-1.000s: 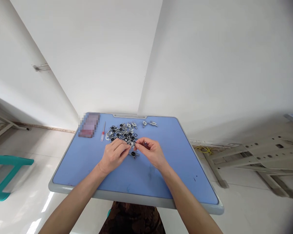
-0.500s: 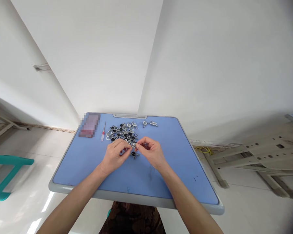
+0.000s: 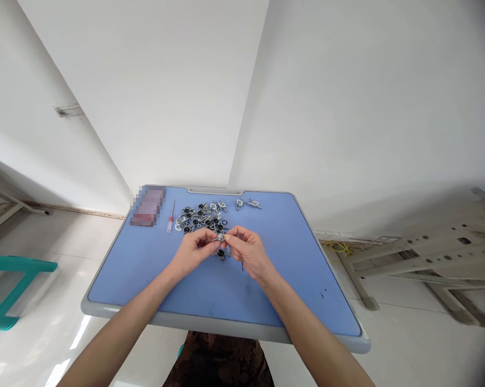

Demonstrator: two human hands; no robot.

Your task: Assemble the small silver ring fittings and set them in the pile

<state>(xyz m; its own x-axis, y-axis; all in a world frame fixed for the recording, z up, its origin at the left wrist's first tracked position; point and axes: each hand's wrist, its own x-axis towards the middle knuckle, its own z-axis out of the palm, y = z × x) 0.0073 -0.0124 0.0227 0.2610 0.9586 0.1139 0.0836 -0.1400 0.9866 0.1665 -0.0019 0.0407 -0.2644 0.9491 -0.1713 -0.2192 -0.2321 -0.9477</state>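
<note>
Between my fingertips is a small round silvery metal part (image 3: 220,236), too small to name more closely. My left hand (image 3: 196,248) pinches it from the left, and my right hand (image 3: 247,250) grips it from the right. A thin dark piece (image 3: 242,266) sticks out below my right hand; what it belongs to is hidden. Just beneath the fingers lies a metal part with a black round centre (image 3: 221,253). Beyond my hands spreads a pile of similar metal parts with black discs (image 3: 200,213), partly covered by my fingers.
Left of the pile lies a screwdriver (image 3: 170,223) with a clear and red handle. A pixelated flat object (image 3: 148,207) rests at the table's far left. Two silvery metal parts (image 3: 254,203) sit apart at the back of the blue table (image 3: 291,242). A green stool (image 3: 16,269) stands left.
The part held between my hands has turned, so its round face now shows. My left fingers have curled in closer, and a thin dark piece now shows below my right hand.
</note>
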